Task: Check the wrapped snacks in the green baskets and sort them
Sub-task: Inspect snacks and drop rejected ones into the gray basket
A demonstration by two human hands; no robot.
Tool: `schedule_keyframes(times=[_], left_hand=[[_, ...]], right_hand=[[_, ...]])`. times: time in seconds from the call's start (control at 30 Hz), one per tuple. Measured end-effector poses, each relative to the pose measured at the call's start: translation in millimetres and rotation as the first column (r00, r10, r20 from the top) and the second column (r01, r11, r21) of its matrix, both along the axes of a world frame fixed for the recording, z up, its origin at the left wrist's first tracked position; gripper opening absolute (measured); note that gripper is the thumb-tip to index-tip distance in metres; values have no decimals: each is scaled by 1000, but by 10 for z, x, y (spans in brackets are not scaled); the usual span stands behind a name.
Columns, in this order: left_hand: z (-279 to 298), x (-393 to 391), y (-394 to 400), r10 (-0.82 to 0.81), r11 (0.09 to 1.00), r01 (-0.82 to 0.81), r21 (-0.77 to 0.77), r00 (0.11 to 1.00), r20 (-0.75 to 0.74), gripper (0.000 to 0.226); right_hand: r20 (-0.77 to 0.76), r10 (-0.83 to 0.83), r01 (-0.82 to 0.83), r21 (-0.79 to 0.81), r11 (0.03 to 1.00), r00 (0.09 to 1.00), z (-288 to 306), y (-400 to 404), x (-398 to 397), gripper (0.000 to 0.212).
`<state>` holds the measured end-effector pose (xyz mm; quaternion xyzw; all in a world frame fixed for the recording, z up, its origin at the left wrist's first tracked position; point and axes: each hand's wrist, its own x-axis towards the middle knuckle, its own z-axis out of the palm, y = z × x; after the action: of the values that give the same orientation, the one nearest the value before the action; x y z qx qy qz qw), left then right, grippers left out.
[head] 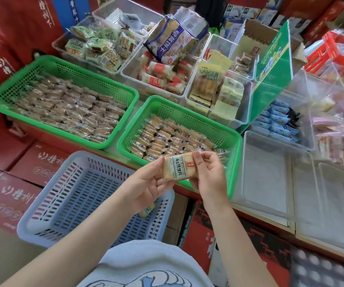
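Here, both hands hold one wrapped snack point(178, 166) between them, just above the near rim of the right green basket point(234, 160). The left hand point(149, 183) supports the packet from below and the left, thumb on its left edge, so this grip is curled round the snack. The right hand point(207, 172) pinches the packet's right end between thumb and fingers, a narrow grip holding the same snack. The packet faces up, its printed label turned toward the camera.

The right green basket is filled with rows of similar wrapped snacks point(167, 139) directly beyond the held one. The left green basket point(13, 88), set apart to the far left, is packed with darker wrapped pieces point(69, 108). A pale blue basket point(48, 193) sits just beneath the left hand; one wrapped snack point(146, 211) lies in it, partly hidden by the left wrist.

Clear plastic bins point(229, 119) of other packaged snacks stand behind the green baskets, and empty-looking clear bins point(270, 183) lie to the right. Red cartons point(7, 195) surround the baskets.
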<state>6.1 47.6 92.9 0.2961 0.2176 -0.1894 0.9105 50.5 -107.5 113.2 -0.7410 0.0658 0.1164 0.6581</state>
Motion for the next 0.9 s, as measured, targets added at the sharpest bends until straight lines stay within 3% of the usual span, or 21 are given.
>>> schedule_keyframes(times=[0.07, 0.2, 0.3, 0.37, 0.5, 0.6, 0.73, 0.9], left_hand=[[23, -34, -24, 46, 998, -48, -29, 997, -54, 39], [22, -52, -63, 155, 988, -152, 33, 959, -238, 13], [-49, -70, -43, 186, 982, -167, 83, 924, -336, 11], [-89, -105, -24, 185, 982, -159, 100, 919, -348, 10], [-147, -189, 15, 184, 969, -130, 208, 945, -269, 14], [-203, -201, 76, 152, 938, -83, 336, 971, -184, 13], [-153, -169, 135, 67, 904, -35, 427, 996, -59, 9], [-126, -187, 179, -17, 773, -32, 634, 997, 71, 15]], right_hand=[[40, 4, -1, -72, 997, 999, -31, -22, -9, 30], [153, 41, -9, -208, 978, 987, -135, -58, -75, 18], [331, 110, 42, -419, 907, 937, -231, -83, -130, 13], [477, 155, 143, -531, 835, 865, -263, -101, -149, 13], [616, 195, 255, -565, 785, 763, -283, -101, -150, 13], [594, 186, 224, -547, 806, 782, -270, -53, -169, 15], [326, 32, 105, -393, 914, 945, -149, 62, -267, 22], [173, -3, 52, -282, 958, 985, -139, 64, -289, 45]])
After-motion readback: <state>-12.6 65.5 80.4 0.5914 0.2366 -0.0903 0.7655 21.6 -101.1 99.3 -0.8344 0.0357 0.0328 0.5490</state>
